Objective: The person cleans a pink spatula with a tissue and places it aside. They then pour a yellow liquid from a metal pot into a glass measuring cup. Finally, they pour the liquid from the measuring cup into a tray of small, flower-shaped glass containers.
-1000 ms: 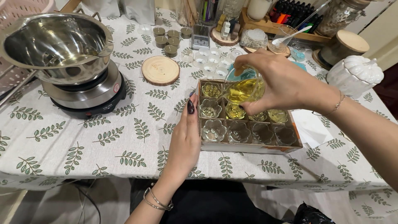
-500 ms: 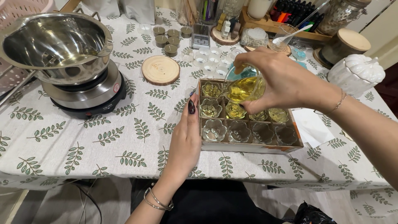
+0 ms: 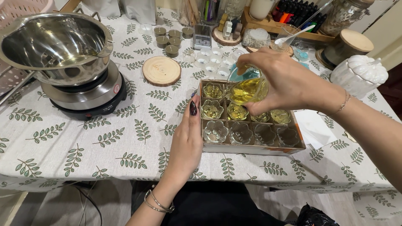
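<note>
My right hand grips a small glass pitcher of yellow liquid, tilted to the left over a cardboard tray of flower-shaped glass cups. Several cups in the back and middle rows hold yellow liquid, such as one filled cup. The front row, such as one empty cup, holds clear empty glass. My left hand lies flat against the tray's left side, thumb up along its wall.
A steel bowl sits on a small electric hot plate at the left. A round wooden coaster, small dark candles, empty clear cups, a white pumpkin-shaped jar and a lidded jar stand behind.
The pitcher has stayed tilted over the tray, shifting very slightly. My left hand has not moved.
</note>
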